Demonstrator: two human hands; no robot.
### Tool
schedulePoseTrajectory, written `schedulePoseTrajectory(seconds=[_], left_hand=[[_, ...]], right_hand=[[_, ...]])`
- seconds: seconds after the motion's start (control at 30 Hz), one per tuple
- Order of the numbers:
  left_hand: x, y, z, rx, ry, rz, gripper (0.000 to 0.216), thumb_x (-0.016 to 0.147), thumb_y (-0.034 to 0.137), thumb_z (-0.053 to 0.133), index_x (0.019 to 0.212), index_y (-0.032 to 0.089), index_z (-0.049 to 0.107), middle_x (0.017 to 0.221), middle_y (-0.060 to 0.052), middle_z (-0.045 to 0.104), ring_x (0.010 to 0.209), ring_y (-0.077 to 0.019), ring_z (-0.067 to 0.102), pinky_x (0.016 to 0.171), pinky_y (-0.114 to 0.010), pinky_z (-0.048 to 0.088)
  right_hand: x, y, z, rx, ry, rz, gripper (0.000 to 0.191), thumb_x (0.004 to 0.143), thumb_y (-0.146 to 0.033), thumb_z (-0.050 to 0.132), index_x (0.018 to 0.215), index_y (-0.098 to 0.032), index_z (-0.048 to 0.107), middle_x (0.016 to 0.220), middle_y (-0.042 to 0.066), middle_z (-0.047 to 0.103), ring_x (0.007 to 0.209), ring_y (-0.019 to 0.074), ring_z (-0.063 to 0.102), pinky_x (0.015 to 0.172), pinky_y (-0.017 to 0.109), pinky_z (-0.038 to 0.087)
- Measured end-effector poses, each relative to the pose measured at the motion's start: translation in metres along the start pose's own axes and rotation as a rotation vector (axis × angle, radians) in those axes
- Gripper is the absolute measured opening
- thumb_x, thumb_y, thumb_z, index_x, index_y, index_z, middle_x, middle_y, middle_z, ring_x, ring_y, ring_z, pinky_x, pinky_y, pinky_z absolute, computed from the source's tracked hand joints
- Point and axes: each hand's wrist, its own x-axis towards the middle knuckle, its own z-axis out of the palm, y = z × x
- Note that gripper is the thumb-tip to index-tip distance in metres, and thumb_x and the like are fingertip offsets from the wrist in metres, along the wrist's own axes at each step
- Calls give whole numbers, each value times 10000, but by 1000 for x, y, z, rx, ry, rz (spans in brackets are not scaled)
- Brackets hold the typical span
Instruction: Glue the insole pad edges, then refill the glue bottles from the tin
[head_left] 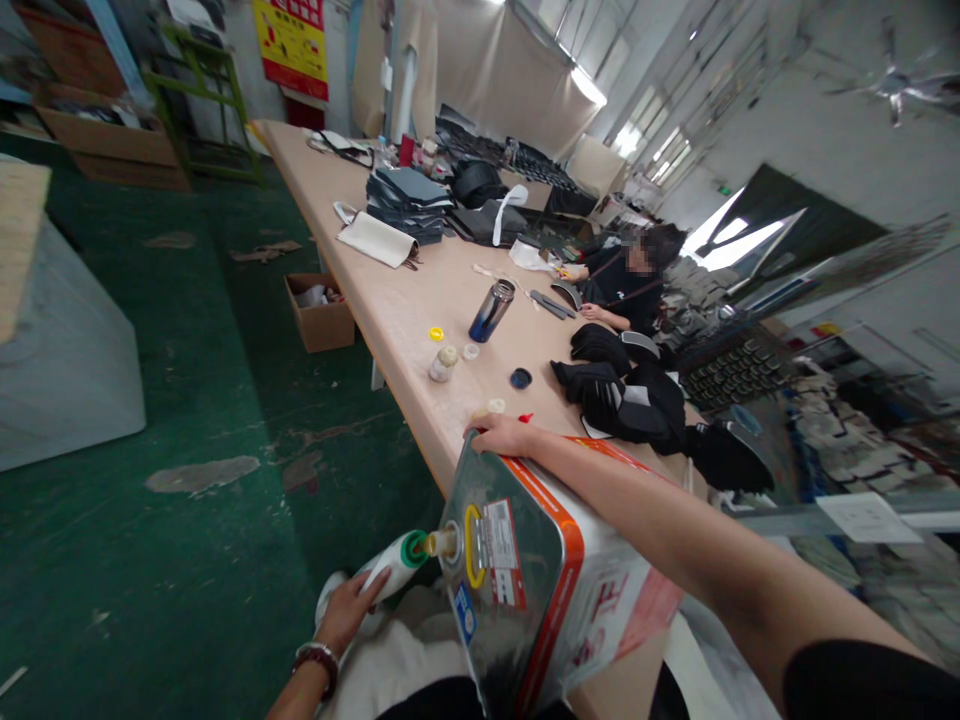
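My left hand (352, 605) is wrapped round a white squeeze bottle (394, 570) with a green neck ring, held tilted low beside the table. Its mouth meets the pale spout (444, 543) of a large metal can (517, 620), and something amber shows between them. The can is tipped on its side against the table edge, its grey top with a yellow handle facing left. Over the can's upper edge, my right hand (501, 435) grips with bent fingers, the forearm lying along its orange-and-white side.
A long table (360, 290) carries an open thermos flask (492, 311), a small jar (443, 364), black padded pieces (630, 395) and a stack of dark sheets (409, 200). Another person (626, 275) works across it. A cardboard box (322, 325) stands on the green floor.
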Motion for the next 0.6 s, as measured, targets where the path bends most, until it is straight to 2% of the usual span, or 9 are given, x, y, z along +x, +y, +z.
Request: schedulePoseTrajectory(seconds=[0.6], left_hand=[[-2,10,-2,-9,13,-32,633,729,743,408,747,175,688,570,-4,590,647,-238,586,661,-322,412]], right_hand=[[1,1,-3,-9,-4,0,310,687,-127,561,960,-160,704,930,24,688,883,212,620,759,233,484]])
